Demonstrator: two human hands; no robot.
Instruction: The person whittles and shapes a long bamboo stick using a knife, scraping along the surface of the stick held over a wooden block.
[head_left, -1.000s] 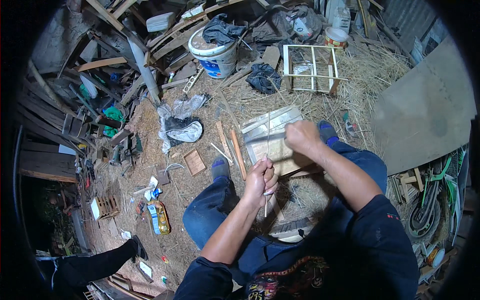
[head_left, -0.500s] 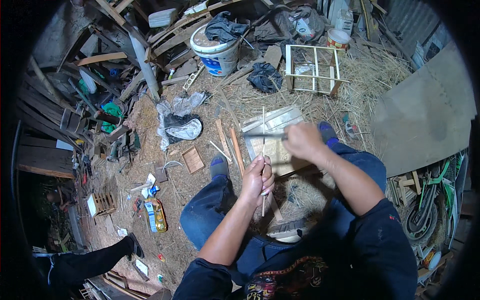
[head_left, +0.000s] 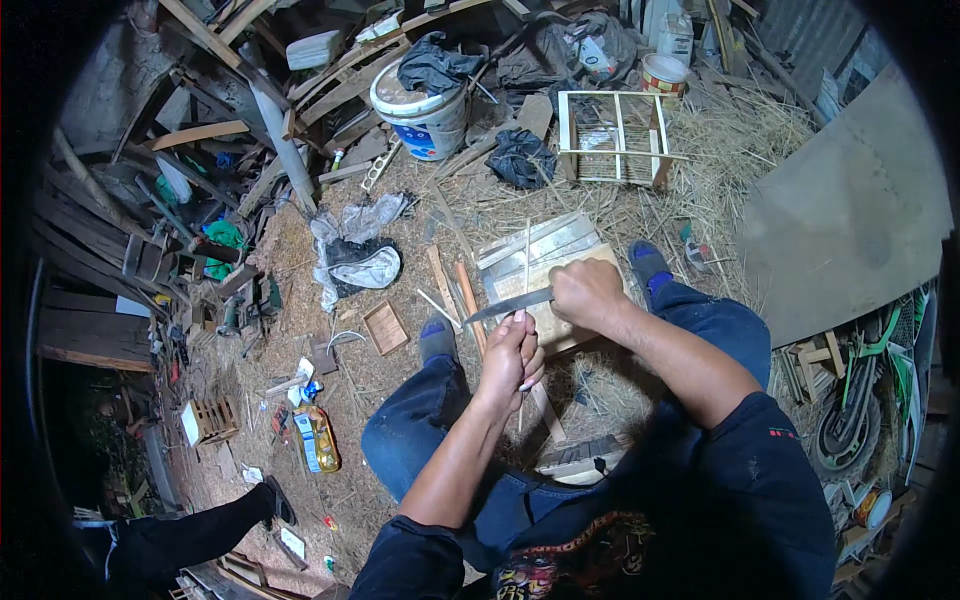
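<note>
My left hand (head_left: 510, 365) is closed round a thin pale wooden stick (head_left: 528, 245) that stands out above and below the fist. My right hand (head_left: 583, 292) grips the handle of a long dark-bladed knife (head_left: 505, 308); its blade lies across the stick just above my left thumb. Both hands are over a pale board (head_left: 535, 240) with strips on it, which lies between my feet. Beside the board's left side lie a round wooden rod (head_left: 467, 292) and a flat strip (head_left: 437, 268).
A small wooden box (head_left: 385, 328), oil bottle (head_left: 318, 441), crumpled sacking (head_left: 355, 255), bucket (head_left: 420, 135), slatted cage (head_left: 615, 140) and black bag (head_left: 522, 160) surround me. A large sheet (head_left: 840, 215) and green-framed wheeled object (head_left: 855, 400) are at right. Another person's leg (head_left: 195, 530) reaches in at lower left.
The knife, blurred in earlier frames, has moved down the stick to just above my left thumb, with my right hand a little lower. My left hand keeps hold of the stick.
</note>
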